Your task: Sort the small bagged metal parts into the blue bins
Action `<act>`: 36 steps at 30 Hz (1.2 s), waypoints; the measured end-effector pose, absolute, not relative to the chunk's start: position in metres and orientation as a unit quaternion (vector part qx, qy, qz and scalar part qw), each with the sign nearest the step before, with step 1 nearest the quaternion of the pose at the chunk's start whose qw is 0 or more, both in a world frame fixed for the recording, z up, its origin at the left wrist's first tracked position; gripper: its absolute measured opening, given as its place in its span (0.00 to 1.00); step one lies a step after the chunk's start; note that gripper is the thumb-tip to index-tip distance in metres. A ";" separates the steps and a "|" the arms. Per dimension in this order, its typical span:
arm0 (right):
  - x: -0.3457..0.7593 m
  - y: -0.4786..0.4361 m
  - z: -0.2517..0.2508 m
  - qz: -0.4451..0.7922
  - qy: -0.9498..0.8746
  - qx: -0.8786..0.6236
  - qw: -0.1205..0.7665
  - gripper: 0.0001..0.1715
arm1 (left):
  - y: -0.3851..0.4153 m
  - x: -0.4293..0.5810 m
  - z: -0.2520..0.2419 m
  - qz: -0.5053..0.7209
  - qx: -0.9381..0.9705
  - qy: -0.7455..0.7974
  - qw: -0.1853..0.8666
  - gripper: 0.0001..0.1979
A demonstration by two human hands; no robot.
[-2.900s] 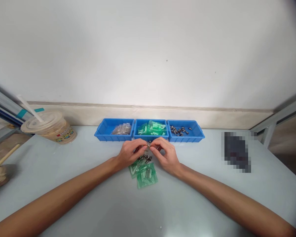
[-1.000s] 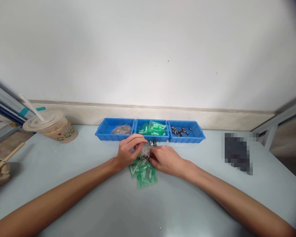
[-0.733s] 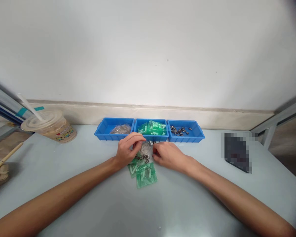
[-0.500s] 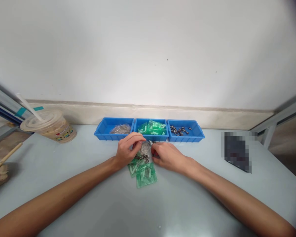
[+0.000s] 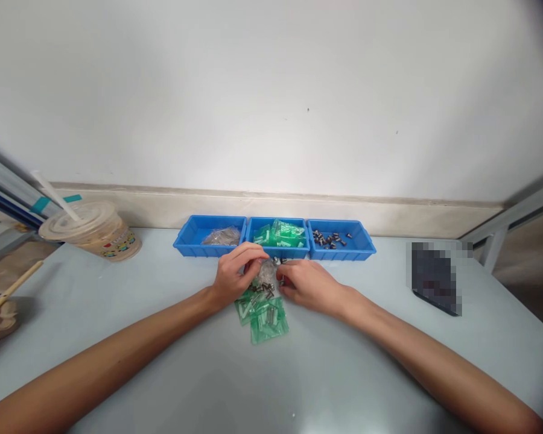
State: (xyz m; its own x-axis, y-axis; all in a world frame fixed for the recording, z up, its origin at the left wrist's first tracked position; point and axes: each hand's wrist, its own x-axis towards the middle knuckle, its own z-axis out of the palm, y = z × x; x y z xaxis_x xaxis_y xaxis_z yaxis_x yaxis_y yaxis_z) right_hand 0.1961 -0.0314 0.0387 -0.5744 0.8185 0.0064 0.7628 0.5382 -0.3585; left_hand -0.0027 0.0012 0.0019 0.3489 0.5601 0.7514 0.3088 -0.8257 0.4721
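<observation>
My left hand [image 5: 239, 272] is closed, thumb and forefinger pinched at the upper edge of a small clear plastic bag [image 5: 266, 271]. Just across from it, my right hand [image 5: 308, 284] has its fingers curled together beside the bag. Whatever sits between those fingertips is too small and hidden to name. Small dark metal fittings [image 5: 267, 290] lie in a loose heap below the bag. Nearer to me, a green zip bag [image 5: 269, 322] with small pieces inside lies flat, overlapping another green bag [image 5: 243, 312].
Three blue trays line the wall: the left one [image 5: 187, 232] holds clear bags, the middle one [image 5: 276, 252] green bags, the right one [image 5: 362, 241] metal fittings. A drink cup with straw [image 5: 113, 238] stands left. A dark, pixelated phone-like object [image 5: 434, 277] lies right.
The fingertips of my right hand have shifted slightly beside the clear bag. My left hand stays in place, and the bags and trays look the same.
</observation>
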 end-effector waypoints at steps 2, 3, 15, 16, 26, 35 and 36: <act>0.195 -0.032 0.036 0.152 -0.877 -0.449 0.083 0.09 | 0.001 -0.003 0.002 0.503 0.812 0.268 0.124 0.08; 0.195 -0.031 0.035 0.147 -0.877 -0.449 0.089 0.10 | 0.001 -0.003 0.002 0.504 0.812 0.267 0.125 0.08; 0.188 -0.032 0.024 0.192 -0.815 -0.439 0.326 0.10 | 0.002 -0.002 0.001 0.510 0.811 0.265 0.113 0.07; 0.186 -0.032 0.020 0.210 -0.801 -0.433 0.356 0.10 | 0.002 -0.003 0.001 0.510 0.810 0.266 0.111 0.08; 0.187 -0.031 -0.008 0.314 -0.676 -0.443 0.498 0.13 | 0.002 -0.003 -0.002 0.509 0.816 0.249 0.113 0.07; 0.185 -0.035 0.000 0.264 -0.709 -0.432 0.491 0.21 | 0.003 -0.002 -0.001 0.472 0.852 0.212 0.076 0.09; 0.185 -0.035 0.000 0.264 -0.709 -0.432 0.491 0.21 | 0.003 -0.002 -0.001 0.474 0.852 0.208 0.074 0.09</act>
State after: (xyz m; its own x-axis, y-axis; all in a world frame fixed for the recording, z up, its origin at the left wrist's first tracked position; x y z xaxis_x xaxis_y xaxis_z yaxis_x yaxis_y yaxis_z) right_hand 0.1848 -0.0354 0.0001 -0.1446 0.8718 0.4680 0.3534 0.4873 -0.7985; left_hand -0.0024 0.0029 -0.0010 0.4636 0.4251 0.7774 0.2847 -0.9023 0.3237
